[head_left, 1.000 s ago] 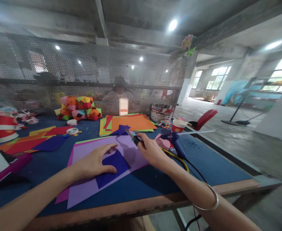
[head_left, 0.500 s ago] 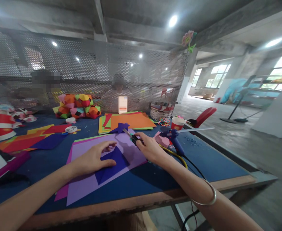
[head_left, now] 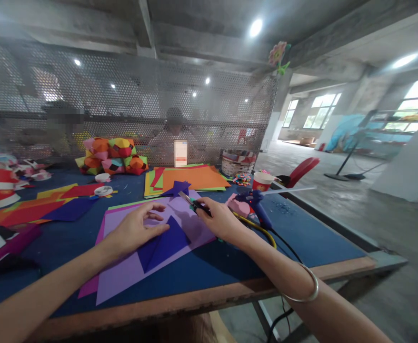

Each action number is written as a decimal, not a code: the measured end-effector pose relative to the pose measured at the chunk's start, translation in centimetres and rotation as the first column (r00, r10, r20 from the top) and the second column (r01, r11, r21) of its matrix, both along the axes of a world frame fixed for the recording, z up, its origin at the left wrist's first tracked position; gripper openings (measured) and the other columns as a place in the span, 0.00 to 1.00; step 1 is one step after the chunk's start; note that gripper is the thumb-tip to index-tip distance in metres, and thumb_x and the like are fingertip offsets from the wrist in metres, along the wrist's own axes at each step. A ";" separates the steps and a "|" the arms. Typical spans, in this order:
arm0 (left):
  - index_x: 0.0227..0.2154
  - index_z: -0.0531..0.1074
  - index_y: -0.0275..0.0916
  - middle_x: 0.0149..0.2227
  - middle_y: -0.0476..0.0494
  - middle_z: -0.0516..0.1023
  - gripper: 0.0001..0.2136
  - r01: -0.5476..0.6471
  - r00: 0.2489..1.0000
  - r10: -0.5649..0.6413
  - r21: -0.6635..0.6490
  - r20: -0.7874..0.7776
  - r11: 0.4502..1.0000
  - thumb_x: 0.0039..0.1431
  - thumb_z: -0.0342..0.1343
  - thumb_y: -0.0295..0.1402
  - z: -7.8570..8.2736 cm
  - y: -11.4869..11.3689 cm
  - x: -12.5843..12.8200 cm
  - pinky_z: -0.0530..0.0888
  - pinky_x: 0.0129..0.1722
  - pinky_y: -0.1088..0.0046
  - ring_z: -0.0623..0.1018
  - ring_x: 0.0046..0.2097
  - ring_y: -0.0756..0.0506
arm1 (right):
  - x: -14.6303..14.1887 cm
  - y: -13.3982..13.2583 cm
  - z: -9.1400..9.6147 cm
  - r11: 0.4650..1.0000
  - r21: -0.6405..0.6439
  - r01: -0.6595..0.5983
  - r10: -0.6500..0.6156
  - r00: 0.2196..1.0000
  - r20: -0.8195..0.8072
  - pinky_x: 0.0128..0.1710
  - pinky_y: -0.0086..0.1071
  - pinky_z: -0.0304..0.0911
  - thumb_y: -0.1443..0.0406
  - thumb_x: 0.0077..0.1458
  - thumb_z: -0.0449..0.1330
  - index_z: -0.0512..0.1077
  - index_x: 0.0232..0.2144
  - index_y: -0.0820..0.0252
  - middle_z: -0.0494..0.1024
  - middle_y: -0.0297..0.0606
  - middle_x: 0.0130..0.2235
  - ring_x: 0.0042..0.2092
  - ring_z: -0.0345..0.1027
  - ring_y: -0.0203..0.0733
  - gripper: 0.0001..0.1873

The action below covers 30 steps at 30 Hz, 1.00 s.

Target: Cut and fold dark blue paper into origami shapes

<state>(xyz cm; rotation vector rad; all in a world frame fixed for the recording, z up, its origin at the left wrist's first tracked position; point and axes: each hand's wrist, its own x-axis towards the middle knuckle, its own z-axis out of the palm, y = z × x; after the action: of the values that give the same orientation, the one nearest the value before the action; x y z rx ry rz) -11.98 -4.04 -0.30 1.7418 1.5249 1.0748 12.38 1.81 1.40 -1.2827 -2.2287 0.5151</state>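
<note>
My left hand [head_left: 135, 228] rests on a dark blue paper piece [head_left: 164, 245] that lies on a large lilac sheet [head_left: 130, 271]. Its thumb and a finger pinch the blue paper's upper edge while the other fingers are raised. My right hand [head_left: 220, 221] is closed round a pair of scissors [head_left: 191, 202], whose blades point up and left over the lilac sheet. A silver bangle [head_left: 302, 288] sits on my right wrist. A second dark blue piece [head_left: 178, 188] lies just beyond the scissor tips.
A blue glue gun [head_left: 257, 205] with a yellow cord lies right of my hand, by a red paper cup [head_left: 262, 181]. Stacked coloured sheets [head_left: 191, 180], paper balls [head_left: 111, 157], tape rolls [head_left: 104, 190] and a basket [head_left: 238, 163] stand farther back. People sit behind a mesh screen [head_left: 130, 114].
My left hand's fingers have lifted from flat and now pinch the blue piece, which has shifted slightly. My right hand with the scissors has drifted a little left.
</note>
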 end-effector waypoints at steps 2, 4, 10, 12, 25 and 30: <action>0.56 0.69 0.40 0.60 0.28 0.75 0.40 0.008 1.000 -0.007 -0.055 0.019 0.998 0.40 0.72 0.52 0.1 -0.3 0.4 0.82 0.46 0.53 0.77 0.60 0.28 | -0.1 -0.1 0.0 1.000 0.008 -0.006 0.006 1.000 0.006 0.50 0.37 0.68 0.68 0.69 0.56 0.76 0.58 0.60 0.86 0.46 0.51 0.50 0.81 0.49 0.18; 0.61 0.65 0.41 0.61 0.28 0.73 0.48 0.017 1.000 -0.017 -0.124 0.001 0.992 0.34 0.76 0.47 0.2 -0.8 1.0 0.80 0.52 0.50 0.76 0.61 0.27 | -0.1 -0.1 -0.1 1.000 0.018 -0.013 0.013 1.000 0.008 0.48 0.37 0.68 0.68 0.69 0.56 0.76 0.57 0.61 0.86 0.46 0.49 0.48 0.81 0.50 0.18; 0.59 0.70 0.48 0.60 0.38 0.73 0.40 0.055 0.988 -0.065 -0.073 -0.138 0.996 0.38 0.74 0.37 0.3 -1.6 2.2 0.76 0.54 0.52 0.77 0.54 0.32 | -0.1 -0.1 -0.3 0.999 0.035 -0.037 0.037 0.999 -0.017 0.48 0.36 0.67 0.69 0.68 0.56 0.78 0.54 0.58 0.87 0.45 0.48 0.48 0.81 0.50 0.16; 0.54 0.74 0.47 0.59 0.41 0.73 0.34 0.083 0.992 -0.086 -0.043 -0.094 0.996 0.39 0.73 0.36 0.1 -1.4 2.1 0.76 0.52 0.56 0.76 0.51 0.36 | 0.0 -0.1 -0.3 0.999 0.030 -0.037 0.038 0.999 -0.033 0.49 0.37 0.67 0.68 0.69 0.56 0.78 0.54 0.58 0.87 0.45 0.49 0.49 0.81 0.50 0.16; 0.55 0.73 0.44 0.44 0.45 0.75 0.35 0.255 0.928 -0.193 -0.165 0.320 0.953 0.41 0.74 0.42 -0.1 0.4 0.1 0.74 0.43 0.67 0.76 0.41 0.45 | 2.2 -1.8 1.8 0.923 -0.353 -0.151 0.063 0.967 -0.248 0.29 0.25 0.68 0.64 0.71 0.52 0.75 0.57 0.61 0.85 0.38 0.38 0.31 0.76 0.35 0.19; 0.53 0.74 0.45 0.40 0.48 0.75 0.31 0.297 0.905 -0.246 -0.103 0.347 0.949 0.43 0.74 0.39 0.0 0.2 0.1 0.74 0.45 0.67 0.76 0.42 0.45 | 5.9 -6.1 2.3 0.828 -0.522 -0.206 0.072 0.961 -0.265 0.23 0.23 0.63 0.60 0.67 0.57 0.74 0.57 0.57 0.82 0.34 0.36 0.27 0.70 0.33 0.19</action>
<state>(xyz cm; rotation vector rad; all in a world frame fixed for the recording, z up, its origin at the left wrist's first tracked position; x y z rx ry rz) -11.89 -3.83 -0.25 1.5224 1.0897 1.0146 18.32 -4.27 3.66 -1.2316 -2.0484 1.3697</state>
